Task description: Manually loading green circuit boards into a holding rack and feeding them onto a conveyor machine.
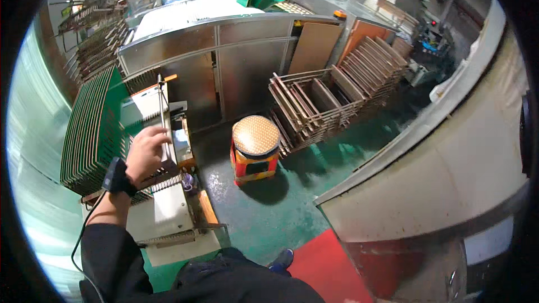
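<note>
1. The metal rail runs beside the row of green panels, on our left.
2. Our left hand is at it, fingers bent; we cannot tell whether they grip.
3. A round-topped stool stands on the green floor.

Long thin metal bar, grayish, runs lengthwise, middle partly hidden so can't see all of it tbh. Green boards w/ brownish edges stand more or less upright in a tight row to its L, narrow gaps btwn.
</note>
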### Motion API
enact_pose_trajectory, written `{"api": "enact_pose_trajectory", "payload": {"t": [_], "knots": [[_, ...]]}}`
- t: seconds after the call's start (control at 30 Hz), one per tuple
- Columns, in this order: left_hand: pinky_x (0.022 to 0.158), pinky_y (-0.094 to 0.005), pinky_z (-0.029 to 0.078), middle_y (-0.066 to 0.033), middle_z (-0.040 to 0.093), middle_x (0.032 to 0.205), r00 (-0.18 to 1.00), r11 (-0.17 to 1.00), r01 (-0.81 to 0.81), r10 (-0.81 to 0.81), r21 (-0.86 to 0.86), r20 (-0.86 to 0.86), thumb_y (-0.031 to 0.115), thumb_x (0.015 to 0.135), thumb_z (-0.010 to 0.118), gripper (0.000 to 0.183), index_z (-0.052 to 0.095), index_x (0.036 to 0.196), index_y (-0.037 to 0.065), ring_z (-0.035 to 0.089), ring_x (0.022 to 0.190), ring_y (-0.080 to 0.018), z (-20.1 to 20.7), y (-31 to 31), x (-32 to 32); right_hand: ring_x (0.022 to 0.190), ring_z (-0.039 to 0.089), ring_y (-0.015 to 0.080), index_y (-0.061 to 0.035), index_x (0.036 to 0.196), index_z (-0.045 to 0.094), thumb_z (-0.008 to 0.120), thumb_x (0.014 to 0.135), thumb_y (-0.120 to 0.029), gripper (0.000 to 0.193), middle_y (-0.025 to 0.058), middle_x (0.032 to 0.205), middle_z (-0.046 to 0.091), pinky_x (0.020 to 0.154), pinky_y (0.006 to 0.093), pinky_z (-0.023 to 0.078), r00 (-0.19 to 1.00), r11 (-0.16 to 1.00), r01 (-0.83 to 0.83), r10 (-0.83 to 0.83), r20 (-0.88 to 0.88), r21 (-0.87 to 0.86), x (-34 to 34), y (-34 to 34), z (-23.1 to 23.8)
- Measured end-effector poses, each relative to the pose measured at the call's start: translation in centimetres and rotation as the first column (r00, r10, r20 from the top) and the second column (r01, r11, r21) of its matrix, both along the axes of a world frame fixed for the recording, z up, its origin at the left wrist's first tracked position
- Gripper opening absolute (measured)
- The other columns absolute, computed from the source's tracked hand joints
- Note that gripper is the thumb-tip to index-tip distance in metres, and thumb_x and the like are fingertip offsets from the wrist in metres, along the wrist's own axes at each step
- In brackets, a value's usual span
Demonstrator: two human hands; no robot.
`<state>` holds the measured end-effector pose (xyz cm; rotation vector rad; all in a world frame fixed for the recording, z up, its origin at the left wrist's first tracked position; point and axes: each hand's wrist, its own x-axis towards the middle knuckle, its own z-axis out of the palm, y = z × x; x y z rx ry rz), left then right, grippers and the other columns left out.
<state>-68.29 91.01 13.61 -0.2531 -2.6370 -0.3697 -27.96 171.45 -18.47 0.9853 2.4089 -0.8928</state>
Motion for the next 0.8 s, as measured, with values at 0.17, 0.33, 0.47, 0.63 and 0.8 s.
{"api": "enact_pose_trajectory", "payload": {"t": [0.17, 0.33, 0.47, 0.63, 0.8], "knots": [[0.095, -0.0432, 0.051, -0.0159, 0.069, 0.108, 0.927, 0.929, -0.289, 0.212, 0.229, 0.309, 0.004, 0.083, 0.056, 0.02, 0.071, 0.096, 0.004, 0.065, 0.106, -0.036, -2.4, -0.8, 1.1, 0.082, 0.068, 0.0471, 0.0017, 0.079, 0.071, 0.057, 0.095, -0.04, 0.047, 0.0277, 0.086, 0.069, 0.076, 0.0536, 0.054, 0.814, 0.762, -0.547, 0.581, 0.007, 0.345, -31.8, 3.6, 8.2], [0.085, -0.0431, 0.054, -0.0177, 0.069, 0.095, 0.855, 0.871, -0.453, 0.364, 0.191, 0.369, 0.018, 0.089, 0.061, 0.02, 0.069, 0.098, 0.002, 0.068, 0.094, -0.0358, -2.8, 0.4, 0.6, 0.085, 0.064, 0.0481, 0.0027, 0.083, 0.065, 0.063, 0.092, -0.034, 0.038, 0.0276, 0.087, 0.066, 0.076, 0.0516, 0.052, 0.826, 0.841, -0.495, 0.534, -0.18, 0.219, -54.1, -4.8, 13.5], [0.084, -0.0448, 0.054, -0.0166, 0.07, 0.097, 0.812, 0.848, -0.496, 0.377, 0.187, 0.446, 0.025, 0.088, 0.068, 0.025, 0.068, 0.103, 0.005, 0.067, 0.095, -0.0371, -1.9, 0.8, 0.3, 0.092, 0.068, 0.0448, -0.0041, 0.092, 0.071, 0.063, 0.091, -0.035, 0.033, 0.0249, 0.094, 0.071, 0.081, 0.0533, 0.055, 0.529, 0.462, -0.786, 0.847, 0.061, 0.411, -61.9, -14.5, 11.3], [0.08, -0.047, 0.052, -0.0144, 0.069, 0.096, 0.768, 0.85, -0.515, 0.401, 0.11, 0.499, 0.028, 0.084, 0.073, 0.029, 0.067, 0.103, 0.007, 0.066, 0.092, -0.0375, -1.2, 1.4, -0.1, 0.111, 0.066, 0.0396, -0.0074, 0.113, 0.072, 0.062, 0.094, -0.047, 0.045, 0.0205, 0.115, 0.072, 0.097, 0.0462, 0.052, 0.167, 0.196, -0.977, 0.95, 0.264, -0.087, -71.6, -27.3, 6.3], [0.092, -0.0495, 0.051, -0.019, 0.069, 0.112, 0.701, 0.804, -0.571, 0.371, 0.168, 0.609, 0.031, 0.085, 0.071, 0.04, 0.066, 0.116, 0.006, 0.065, 0.105, -0.0402, 0.8, 1.7, -1.2, 0.107, 0.068, 0.0403, -0.0078, 0.114, 0.071, 0.06, 0.094, -0.039, 0.039, 0.0232, 0.109, 0.072, 0.091, 0.049, 0.054, -0.112, -0.121, -0.987, 0.99, 0.083, 0.11, -84.4, -45.1, 8.5]]}}
